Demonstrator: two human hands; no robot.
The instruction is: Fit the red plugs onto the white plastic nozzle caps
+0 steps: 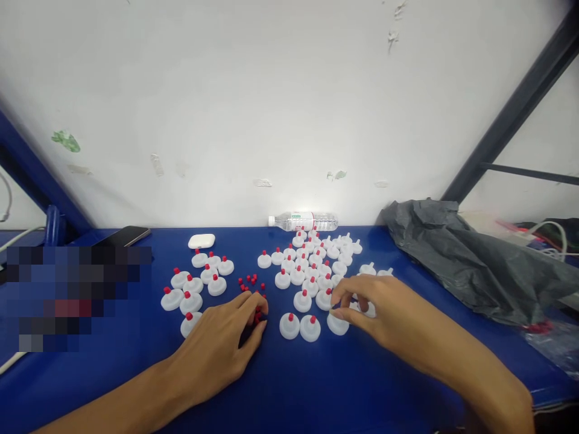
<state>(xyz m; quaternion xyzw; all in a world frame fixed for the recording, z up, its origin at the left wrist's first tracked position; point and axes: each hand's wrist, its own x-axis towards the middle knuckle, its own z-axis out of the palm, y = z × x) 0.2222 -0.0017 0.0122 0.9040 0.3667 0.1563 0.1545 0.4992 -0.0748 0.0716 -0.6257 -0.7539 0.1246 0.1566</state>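
My left hand (226,334) rests low over the table, fingers curled and thumb close to the forefinger, around small red caps (257,316). How firmly it grips them is partly hidden. My right hand (373,304) pinches thumb and forefinger at the top of a white spouted lid (338,324), whose spout the fingertips hide. Two white lids with red tips (310,328) stand just left of it. More loose red caps (248,279) lie beyond my left fingers. Lids with bare white spouts (367,269) stand behind my right hand.
Red-tipped lids (190,302) stand in a group at left, and several more (297,275) in the middle. At the wall are a white case (201,241) and a lying plastic bottle (307,221). A dark plastic bag (465,259) covers the right; a phone (124,236) lies left.
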